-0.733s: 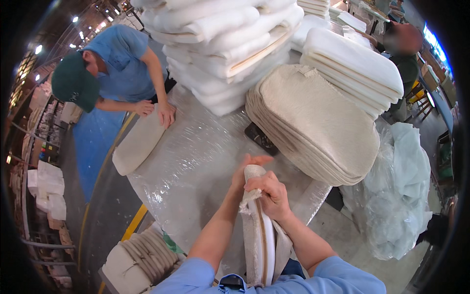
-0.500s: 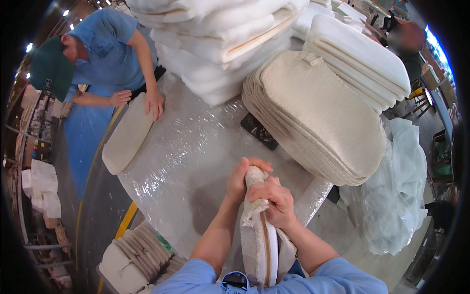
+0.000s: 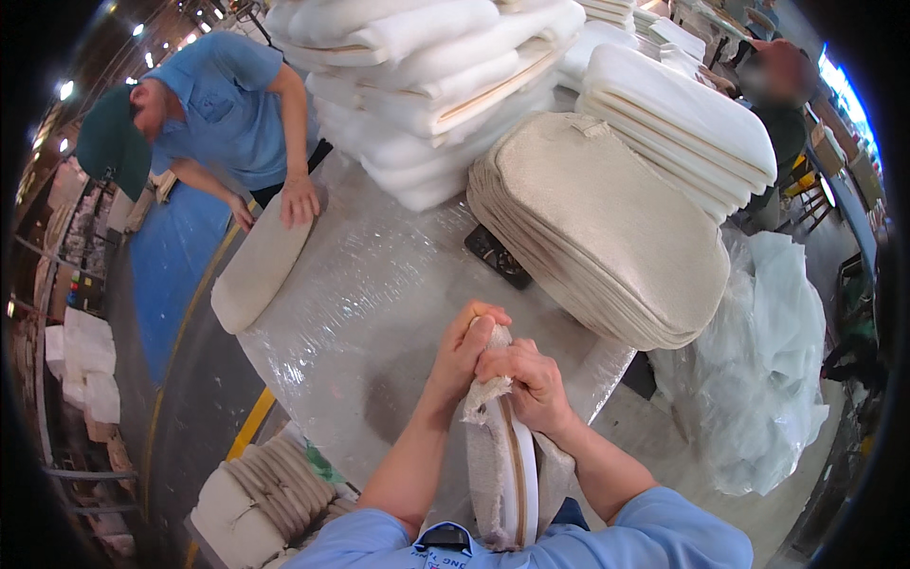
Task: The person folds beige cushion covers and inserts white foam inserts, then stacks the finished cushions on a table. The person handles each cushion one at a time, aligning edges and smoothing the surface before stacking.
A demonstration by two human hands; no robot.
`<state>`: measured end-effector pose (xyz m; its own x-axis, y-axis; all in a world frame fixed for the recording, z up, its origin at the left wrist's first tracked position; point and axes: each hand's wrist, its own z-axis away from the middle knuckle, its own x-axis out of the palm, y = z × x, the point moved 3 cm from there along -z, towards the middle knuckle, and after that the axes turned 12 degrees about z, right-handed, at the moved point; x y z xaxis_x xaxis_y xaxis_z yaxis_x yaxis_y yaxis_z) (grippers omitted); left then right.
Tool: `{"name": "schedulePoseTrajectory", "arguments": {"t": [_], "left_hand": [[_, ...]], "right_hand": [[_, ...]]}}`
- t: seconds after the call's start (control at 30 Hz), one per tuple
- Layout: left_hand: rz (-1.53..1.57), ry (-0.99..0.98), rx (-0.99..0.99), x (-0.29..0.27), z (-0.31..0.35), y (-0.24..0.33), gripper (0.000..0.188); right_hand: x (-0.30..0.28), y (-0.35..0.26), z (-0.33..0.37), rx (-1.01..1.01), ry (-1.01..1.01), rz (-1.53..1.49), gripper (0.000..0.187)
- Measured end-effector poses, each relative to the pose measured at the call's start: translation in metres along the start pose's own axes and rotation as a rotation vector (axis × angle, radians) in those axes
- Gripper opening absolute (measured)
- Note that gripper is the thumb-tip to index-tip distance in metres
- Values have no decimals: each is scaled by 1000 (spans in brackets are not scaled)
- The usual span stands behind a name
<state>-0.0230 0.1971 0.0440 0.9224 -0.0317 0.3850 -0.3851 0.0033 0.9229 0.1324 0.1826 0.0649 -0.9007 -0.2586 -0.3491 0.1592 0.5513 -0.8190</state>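
Observation:
A cushion with a white padded insert [image 3: 527, 474] stands on edge against my body, a brown band running along its middle. Its beige woven cover [image 3: 485, 479] is pulled partly over it, the frayed cloth edge folded back near the top. My left hand [image 3: 464, 349] is closed round the far end of the cover from the left. Just beside it, my right hand [image 3: 526, 381] grips the cover from the right, with its fingers curled over the cloth. The fingertips of both hands are partly hidden.
A plastic-covered table [image 3: 379, 284] lies ahead, bearing a pile of beige covers [image 3: 607, 218], white padded inserts [image 3: 427, 85] and a dark patterned object [image 3: 497, 256]. At left, a co-worker [image 3: 227, 104] handles a beige cushion [image 3: 261, 266]. Clear plastic sheeting [image 3: 758, 370] hangs at right.
My left fingers have curled in closer over the cover's end, and both hands have shifted slightly. The co-worker leans further over, one hand moved off the beige cushion's top towards its edge.

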Motion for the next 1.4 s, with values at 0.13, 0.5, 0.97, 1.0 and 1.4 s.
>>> {"name": "schedulePoseTrajectory", "arguments": {"t": [0.13,0.5,0.97,1.0,1.4], "left_hand": [[35,61,-49,3,4,-5,35],[192,207,-185,4,11,-1,55],[403,139,123,55,33,40,96],[469,86,191,80,36,68,97],[121,-6,354,124,82,136,76]], "right_hand": [[-1,5,3,42,2,-26,26],[31,145,-14,719,-3,-493,50],[-12,-18,-43,39,-185,-151,103],[-29,-41,-49,-30,-120,-189,105],[-56,-133,-60,173,189,-762,73]]}}
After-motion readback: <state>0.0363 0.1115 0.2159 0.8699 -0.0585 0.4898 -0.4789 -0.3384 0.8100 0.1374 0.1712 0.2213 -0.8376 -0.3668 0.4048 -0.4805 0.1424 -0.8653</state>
